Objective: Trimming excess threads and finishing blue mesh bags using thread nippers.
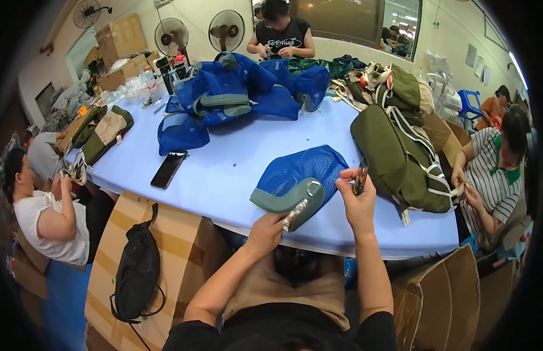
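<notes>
A blue mesh bag with grey-green trim lies at the table's near edge in front of me. My left hand is closed on the near end of its trim, beside a pale strip with a metal clip. My right hand is raised at the bag's right side. Small dark metal thread snips are held in it, with the tips pointing up. Its thumb and forefinger are pinched together close to the bag's edge; whether a thread is between them is too small to see.
A heap of blue mesh bags covers the table's far side. Green bags lie at the right, another at the left. A black phone lies left of me. A black pouch rests on a cardboard box. Several people work around the table.
</notes>
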Action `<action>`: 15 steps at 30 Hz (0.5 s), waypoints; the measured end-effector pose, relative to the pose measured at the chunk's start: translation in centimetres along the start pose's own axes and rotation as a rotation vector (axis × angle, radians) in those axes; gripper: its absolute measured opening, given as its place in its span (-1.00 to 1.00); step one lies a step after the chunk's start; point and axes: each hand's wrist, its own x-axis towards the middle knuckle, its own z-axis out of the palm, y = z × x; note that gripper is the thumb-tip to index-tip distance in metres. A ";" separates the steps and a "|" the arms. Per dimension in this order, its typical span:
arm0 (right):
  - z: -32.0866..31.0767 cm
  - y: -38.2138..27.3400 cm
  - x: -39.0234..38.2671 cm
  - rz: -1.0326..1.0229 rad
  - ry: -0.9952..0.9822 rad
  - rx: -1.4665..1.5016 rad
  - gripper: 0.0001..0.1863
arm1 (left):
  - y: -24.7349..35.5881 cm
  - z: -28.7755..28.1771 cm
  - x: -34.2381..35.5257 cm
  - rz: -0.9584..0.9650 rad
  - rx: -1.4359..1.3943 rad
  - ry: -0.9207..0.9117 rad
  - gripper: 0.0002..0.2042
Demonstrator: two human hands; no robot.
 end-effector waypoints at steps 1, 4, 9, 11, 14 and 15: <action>-0.5 -0.8 0.2 0.000 -0.069 -0.052 -0.84 | 0.2 0.1 0.1 0.030 0.038 -0.042 -0.68; -0.2 -3.6 0.9 -0.122 -0.398 -0.287 -0.73 | -0.3 0.3 -0.4 0.078 0.111 -0.107 -0.69; -0.1 -5.4 0.6 -0.256 -0.746 -0.672 -0.67 | -0.4 0.5 -0.5 0.075 0.147 -0.169 -0.75; -0.5 -5.4 0.6 -0.248 -0.763 -0.685 -0.69 | -0.6 0.6 -0.4 0.071 0.128 -0.168 -0.76; -0.5 -5.2 0.4 -0.220 -0.779 -0.742 -0.75 | -0.6 0.7 -0.5 0.075 0.125 -0.171 -0.73; -0.5 -5.1 0.2 -0.200 -0.779 -0.786 -0.79 | -0.5 0.6 -0.4 0.064 0.128 -0.186 -0.71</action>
